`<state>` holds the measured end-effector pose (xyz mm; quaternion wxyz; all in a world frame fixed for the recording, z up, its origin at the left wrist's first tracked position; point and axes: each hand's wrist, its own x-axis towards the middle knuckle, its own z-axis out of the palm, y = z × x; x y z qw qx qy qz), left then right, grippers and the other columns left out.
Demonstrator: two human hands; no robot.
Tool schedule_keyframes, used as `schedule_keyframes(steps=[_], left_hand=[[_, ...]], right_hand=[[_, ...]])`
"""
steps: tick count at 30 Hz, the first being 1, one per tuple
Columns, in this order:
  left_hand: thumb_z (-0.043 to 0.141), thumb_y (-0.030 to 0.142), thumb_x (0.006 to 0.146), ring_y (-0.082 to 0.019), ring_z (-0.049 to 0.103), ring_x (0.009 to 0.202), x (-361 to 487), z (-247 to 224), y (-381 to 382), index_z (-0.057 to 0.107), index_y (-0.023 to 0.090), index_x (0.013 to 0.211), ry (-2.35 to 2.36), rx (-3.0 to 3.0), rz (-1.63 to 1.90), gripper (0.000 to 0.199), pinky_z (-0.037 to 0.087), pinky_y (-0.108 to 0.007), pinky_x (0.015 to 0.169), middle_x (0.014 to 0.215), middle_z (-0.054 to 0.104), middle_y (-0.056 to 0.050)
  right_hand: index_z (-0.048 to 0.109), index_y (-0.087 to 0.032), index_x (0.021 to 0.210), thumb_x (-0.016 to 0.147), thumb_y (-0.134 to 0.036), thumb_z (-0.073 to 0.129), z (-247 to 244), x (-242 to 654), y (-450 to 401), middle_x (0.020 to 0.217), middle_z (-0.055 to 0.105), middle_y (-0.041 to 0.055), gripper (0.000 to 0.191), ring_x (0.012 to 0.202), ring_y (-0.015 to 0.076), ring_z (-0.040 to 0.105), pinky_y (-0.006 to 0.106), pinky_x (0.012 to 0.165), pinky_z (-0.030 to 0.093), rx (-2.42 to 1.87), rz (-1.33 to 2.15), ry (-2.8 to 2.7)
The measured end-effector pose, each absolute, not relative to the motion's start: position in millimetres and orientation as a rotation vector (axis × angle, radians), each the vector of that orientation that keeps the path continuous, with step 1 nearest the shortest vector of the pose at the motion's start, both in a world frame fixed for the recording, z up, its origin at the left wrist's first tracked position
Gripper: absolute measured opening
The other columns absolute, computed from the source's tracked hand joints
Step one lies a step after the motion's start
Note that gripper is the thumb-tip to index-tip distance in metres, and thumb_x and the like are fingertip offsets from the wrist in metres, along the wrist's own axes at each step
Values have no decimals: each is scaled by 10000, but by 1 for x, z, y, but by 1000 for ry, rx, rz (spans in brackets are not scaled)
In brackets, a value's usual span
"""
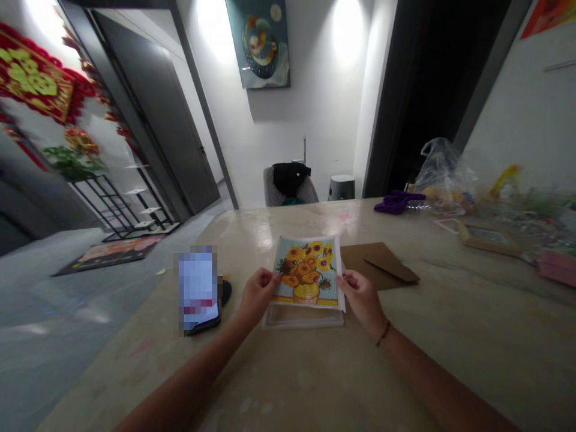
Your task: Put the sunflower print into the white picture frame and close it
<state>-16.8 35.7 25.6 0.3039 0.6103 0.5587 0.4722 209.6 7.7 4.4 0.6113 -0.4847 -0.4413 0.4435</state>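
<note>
Both my hands grip the side edges of a square sunflower picture, a vase of yellow blooms on a pale blue ground, possibly a diamond-art canvas. My left hand pinches its left edge, and my right hand holds its right edge. Under its near edge lies a shallow white frame or tray, mostly hidden by the picture. A brown kraft envelope lies just beyond my right hand, partly behind the picture. Left of my left hand is a phone with a blurred screen.
The pale marble tabletop ends in a curved edge at the left. A small black object sits by the phone. Farther right lie a purple cloth, a plastic bag, a small wooden frame and assorted clutter.
</note>
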Motion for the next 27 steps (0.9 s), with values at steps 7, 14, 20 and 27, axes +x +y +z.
schedule_keyframes(steps=[7, 14, 20, 27], left_hand=[[563, 353, 715, -227, 515, 1063, -44, 17, 10, 531, 203, 610, 1751, 2153, 1113, 187, 366, -399, 939, 1135, 579, -65], [561, 314, 723, -229, 467, 1149, -49, 7, 9, 511, 201, 612, 1823, 2224, 851, 167, 346, -392, 981, 1172, 564, -76], [550, 329, 729, -225, 484, 1133, -48, 7, 9, 494, 201, 636, 1783, 2241, 822, 168, 356, -389, 973, 1132, 587, -83], [532, 364, 756, -217, 516, 1113, -46, 9, 6, 521, 193, 1015, 1721, 2217, 780, 311, 391, -388, 955, 1208, 556, -84]], right_hand=[[592, -162, 702, 718, -433, 549, -5, 200, 7, 671, 663, 74, 274, 627, 198, 611, 285, 561, 460, -1329, 786, -1321], [607, -177, 748, 761, -328, 472, -7, 193, 3, 632, 629, 31, 203, 572, 151, 572, 235, 533, 402, -1478, 592, -1554], [626, -144, 926, 767, -298, 439, -12, 194, 4, 543, 518, -15, 290, 504, 128, 491, 226, 501, 374, -1499, 497, -1606], [593, -97, 1090, 755, -228, 424, -11, 199, 9, 572, 528, -5, 398, 519, 124, 474, 237, 528, 375, -1504, 484, -1676]])
